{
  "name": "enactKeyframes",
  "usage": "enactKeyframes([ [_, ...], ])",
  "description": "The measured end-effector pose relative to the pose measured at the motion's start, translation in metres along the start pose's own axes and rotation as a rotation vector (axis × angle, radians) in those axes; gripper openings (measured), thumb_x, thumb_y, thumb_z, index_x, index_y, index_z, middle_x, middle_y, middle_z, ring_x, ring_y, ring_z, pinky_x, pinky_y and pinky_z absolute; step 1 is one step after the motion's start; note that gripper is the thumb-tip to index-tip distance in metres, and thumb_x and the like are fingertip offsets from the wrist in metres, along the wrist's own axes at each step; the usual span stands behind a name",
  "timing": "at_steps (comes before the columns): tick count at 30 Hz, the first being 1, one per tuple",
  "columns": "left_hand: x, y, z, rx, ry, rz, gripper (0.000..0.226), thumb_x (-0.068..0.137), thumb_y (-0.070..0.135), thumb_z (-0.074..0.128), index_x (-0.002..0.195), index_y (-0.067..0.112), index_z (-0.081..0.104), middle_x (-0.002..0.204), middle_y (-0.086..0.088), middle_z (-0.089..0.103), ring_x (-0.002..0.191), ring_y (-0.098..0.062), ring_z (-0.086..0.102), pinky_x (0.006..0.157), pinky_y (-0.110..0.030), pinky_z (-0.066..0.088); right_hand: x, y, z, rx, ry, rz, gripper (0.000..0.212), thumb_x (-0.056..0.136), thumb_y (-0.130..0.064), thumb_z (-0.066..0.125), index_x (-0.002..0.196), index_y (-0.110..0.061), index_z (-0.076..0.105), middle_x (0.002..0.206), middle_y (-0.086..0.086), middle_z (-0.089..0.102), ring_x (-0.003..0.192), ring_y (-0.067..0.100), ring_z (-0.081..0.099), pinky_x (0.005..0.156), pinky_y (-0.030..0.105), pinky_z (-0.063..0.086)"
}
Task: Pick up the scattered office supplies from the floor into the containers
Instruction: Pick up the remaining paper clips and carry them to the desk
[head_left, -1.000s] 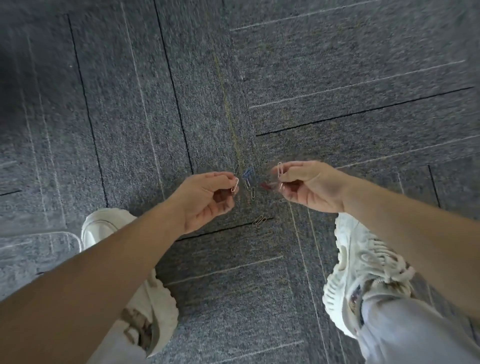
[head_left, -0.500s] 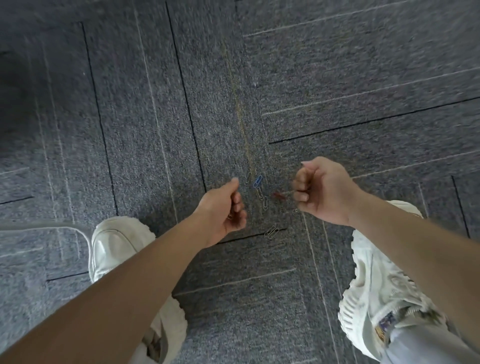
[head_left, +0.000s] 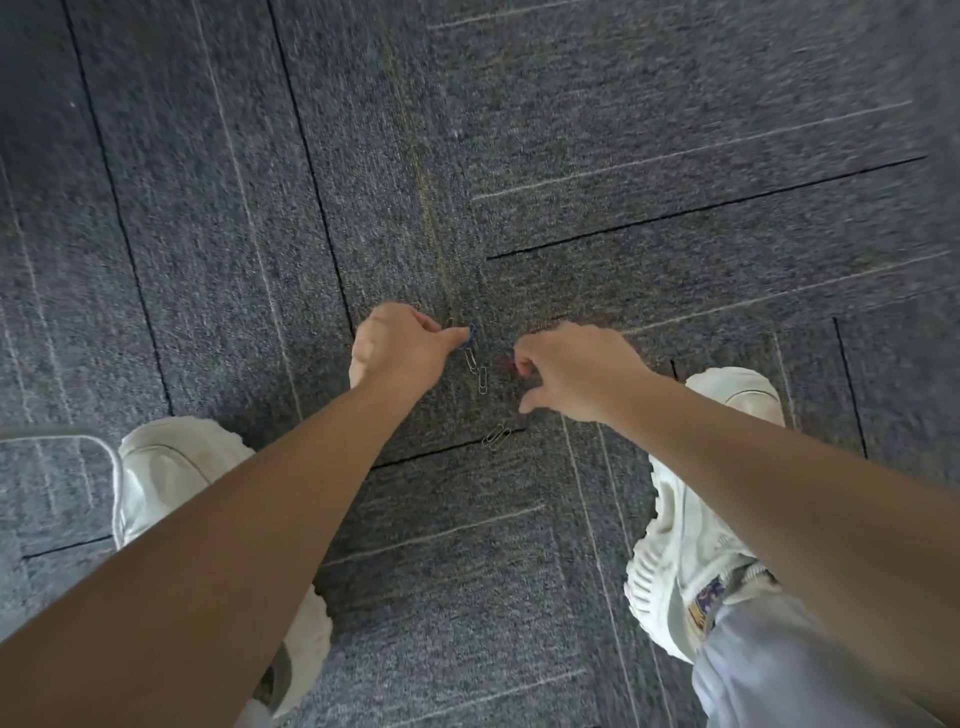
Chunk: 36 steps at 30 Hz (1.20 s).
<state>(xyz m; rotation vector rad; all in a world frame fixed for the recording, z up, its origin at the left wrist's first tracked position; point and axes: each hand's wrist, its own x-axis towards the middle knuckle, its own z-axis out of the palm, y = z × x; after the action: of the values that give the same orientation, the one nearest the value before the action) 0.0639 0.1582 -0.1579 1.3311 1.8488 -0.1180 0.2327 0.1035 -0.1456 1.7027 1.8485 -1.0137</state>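
Blue clips (head_left: 471, 332): we count one
Red clips (head_left: 511, 365): one
Silver clips (head_left: 482, 379): we see four
Shoes (head_left: 691, 525): two
Hands (head_left: 400, 348): two

No legible text, number or brand showing anywhere in head view. Small coloured tag (head_left: 704, 605) on tongue of right shoe (head_left: 691, 519) showing blue and yellow marks, too blurred for reading. Grey carpet (head_left: 623, 130) carrying only plain lines, no lettering.

A blue paper clip (head_left: 471, 332), blurred red clip (head_left: 511, 365) and silver clips (head_left: 482, 379) lie close together on carpet (head_left: 675, 291).
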Motion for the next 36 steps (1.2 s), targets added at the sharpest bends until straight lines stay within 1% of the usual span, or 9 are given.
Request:
enactKeyframes([
  [3, 0.004, 0.009, 0.002, -0.05, -0.007, -0.025, 0.023, 0.082, 0.039, 0.078, 0.071, 0.022, 0.069, 0.074, 0.001, 0.068, 0.06, -0.014, 0.061, 0.049, -0.024, 0.044, 0.001, 0.004, 0.0, -0.004, 0.009, 0.018, 0.025, 0.088, -0.044, 0.069, 0.096, -0.021, 0.064, 0.091, -0.002, 0.067, 0.083, 0.021, 0.065, 0.076, 0.041, 0.057],
  [8, 0.009, 0.011, -0.001, 0.029, 0.005, 0.047, 0.018, 0.084, 0.034, 0.077, 0.072, 0.024, 0.069, 0.077, 0.0, 0.068, 0.067, -0.016, 0.065, 0.056, -0.029, 0.055, -0.007, 0.014, 0.008, -0.088, 0.028, 0.005, 0.034, 0.088, -0.052, 0.066, 0.095, -0.019, 0.063, 0.08, -0.002, 0.066, 0.074, 0.022, 0.065, 0.07, 0.039, 0.057],
  [14, 0.007, 0.015, 0.006, 0.175, -0.034, 0.156, 0.016, 0.089, 0.029, 0.07, 0.081, 0.016, 0.075, 0.081, -0.004, 0.071, 0.067, -0.017, 0.066, 0.048, -0.026, 0.05, -0.011, 0.024, 0.015, 0.052, -0.034, -0.007, 0.02, 0.095, -0.039, 0.062, 0.09, -0.021, 0.066, 0.085, -0.001, 0.069, 0.072, 0.017, 0.063, 0.065, 0.033, 0.051],
  [17, 0.011, 0.005, 0.004, 0.14, -0.156, 0.17, 0.031, 0.091, 0.029, 0.065, 0.068, 0.009, 0.067, 0.071, -0.006, 0.068, 0.052, -0.015, 0.056, 0.048, -0.031, 0.056, -0.012, 0.023, 0.015, 0.618, -0.088, 0.03, 0.018, 0.095, -0.021, 0.061, 0.079, -0.013, 0.058, 0.071, 0.0, 0.061, 0.055, 0.012, 0.049, 0.054, 0.024, 0.042],
  [20, 0.011, -0.006, -0.017, -0.293, -0.456, 0.043, 0.029, 0.096, 0.023, 0.059, 0.072, 0.009, 0.058, 0.064, -0.005, 0.048, 0.05, -0.013, 0.04, 0.046, -0.023, 0.045, -0.015, 0.025, 0.005, 1.414, -0.217, 0.065, 0.024, 0.093, 0.0, 0.054, 0.071, -0.01, 0.048, 0.064, 0.003, 0.05, 0.058, 0.013, 0.045, 0.059, 0.026, 0.042],
  [23, 0.007, -0.025, -0.037, -0.693, -0.756, -0.064, 0.025, 0.097, 0.016, 0.055, 0.073, 0.015, 0.05, 0.065, 0.002, 0.042, 0.052, -0.008, 0.035, 0.049, -0.019, 0.034, -0.018, 0.029, -0.002, 1.742, -0.407, -0.025, 0.019, 0.079, 0.0, 0.053, 0.07, -0.015, 0.044, 0.068, 0.004, 0.051, 0.06, 0.015, 0.047, 0.059, 0.026, 0.047],
  [28, 0.007, -0.062, -0.046, -0.91, -1.094, -0.179, 0.017, 0.077, 0.016, 0.069, 0.076, 0.013, 0.052, 0.075, -0.001, 0.047, 0.061, -0.011, 0.041, 0.053, -0.021, 0.041, -0.013, 0.023, 0.0, 1.554, -0.418, 0.032, 0.016, 0.076, 0.003, 0.037, 0.072, -0.011, 0.043, 0.063, 0.007, 0.044, 0.058, 0.02, 0.044, 0.057, 0.029, 0.04],
  [33, 0.008, -0.07, -0.045, -0.843, -0.985, -0.261, 0.016, 0.078, 0.014, 0.042, 0.067, 0.011, 0.053, 0.076, -0.007, 0.052, 0.066, -0.018, 0.046, 0.055, -0.026, 0.04, -0.006, 0.015, 0.0, 1.538, -0.327, 0.047, 0.008, 0.062, -0.007, 0.041, 0.068, -0.01, 0.046, 0.063, 0.008, 0.047, 0.057, 0.02, 0.043, 0.055, 0.03, 0.036],
  [36, 0.003, -0.057, -0.039, -0.767, -0.915, -0.251, 0.016, 0.078, 0.013, 0.04, 0.063, 0.013, 0.046, 0.069, -0.005, 0.049, 0.059, -0.016, 0.043, 0.05, -0.024, 0.036, 0.0, 0.01, -0.001, 1.528, -0.269, 0.076, 0.019, 0.079, -0.018, 0.045, 0.061, -0.013, 0.041, 0.06, 0.004, 0.046, 0.055, 0.017, 0.041, 0.053, 0.029, 0.033],
])
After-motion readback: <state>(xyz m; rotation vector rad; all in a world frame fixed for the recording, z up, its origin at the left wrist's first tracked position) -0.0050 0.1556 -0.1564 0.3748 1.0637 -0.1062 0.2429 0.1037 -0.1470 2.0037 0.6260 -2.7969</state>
